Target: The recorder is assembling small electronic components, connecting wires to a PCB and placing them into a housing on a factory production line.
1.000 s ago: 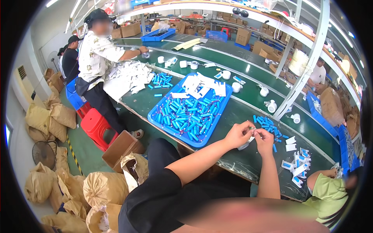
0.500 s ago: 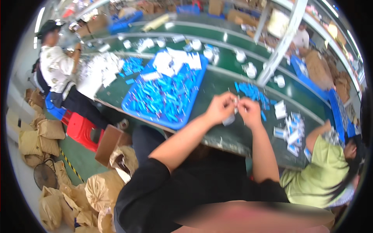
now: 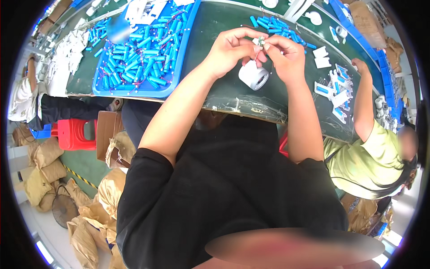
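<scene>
Between the fingertips of my two hands is a small green-and-white circuit board [image 3: 260,41], with thin wire at it. My left hand [image 3: 232,50] pinches it from the left, thumb and forefinger together. My right hand [image 3: 287,56] grips it from the right in a similar pinch. Just below the fingers is a white round housing [image 3: 254,75], its rimmed end turned to the lower right; whether it rests on the table or hangs from the wire I cannot tell. A small pile of blue cylindrical cells [image 3: 282,28] lies beyond my right hand.
To the left, a blue tray [image 3: 179,67] holds many wired blue cells and white parts. White holders with blue cells [image 3: 337,92] lie to the right, near a co-worker in a yellow-green shirt [image 3: 358,166]. A conveyor with white housings [image 3: 313,18] runs behind the green table [image 3: 215,96].
The view has tilted down and the hands appear higher in the picture. The white housing below my fingers now shows clearly. Both hands still pinch the small piece.
</scene>
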The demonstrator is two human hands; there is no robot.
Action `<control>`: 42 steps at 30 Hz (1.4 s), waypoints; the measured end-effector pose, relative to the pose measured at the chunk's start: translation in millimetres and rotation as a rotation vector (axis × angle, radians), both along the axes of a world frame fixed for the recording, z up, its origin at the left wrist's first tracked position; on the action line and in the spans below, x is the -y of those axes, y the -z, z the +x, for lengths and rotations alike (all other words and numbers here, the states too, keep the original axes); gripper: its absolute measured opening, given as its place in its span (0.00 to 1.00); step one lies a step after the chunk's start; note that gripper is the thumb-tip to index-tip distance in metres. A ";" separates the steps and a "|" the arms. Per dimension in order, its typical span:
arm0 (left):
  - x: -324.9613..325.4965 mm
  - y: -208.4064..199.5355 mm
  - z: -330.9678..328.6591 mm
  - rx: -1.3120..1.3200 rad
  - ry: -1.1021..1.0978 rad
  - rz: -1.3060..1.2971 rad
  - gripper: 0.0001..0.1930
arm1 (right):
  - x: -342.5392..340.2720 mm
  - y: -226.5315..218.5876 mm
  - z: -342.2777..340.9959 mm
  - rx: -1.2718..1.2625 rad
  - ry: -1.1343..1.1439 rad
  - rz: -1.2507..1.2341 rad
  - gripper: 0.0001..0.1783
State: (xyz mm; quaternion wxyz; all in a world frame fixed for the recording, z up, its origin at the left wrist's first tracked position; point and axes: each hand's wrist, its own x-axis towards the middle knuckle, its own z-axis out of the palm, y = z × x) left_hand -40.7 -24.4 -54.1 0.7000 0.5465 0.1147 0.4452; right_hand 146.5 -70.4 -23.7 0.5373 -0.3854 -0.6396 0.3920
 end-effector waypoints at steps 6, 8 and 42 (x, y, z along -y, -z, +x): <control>-8.6 1.5 -4.3 -0.028 0.037 -0.032 0.17 | -5.9 -0.7 -1.5 0.064 0.076 -0.022 0.04; -11.3 1.6 -4.9 -0.028 0.049 -0.027 0.17 | -8.6 1.5 -1.0 0.080 0.098 -0.032 0.04; 5.6 -14.9 -8.3 0.082 0.165 -0.210 0.38 | -8.3 3.4 5.2 0.007 -0.033 -0.119 0.12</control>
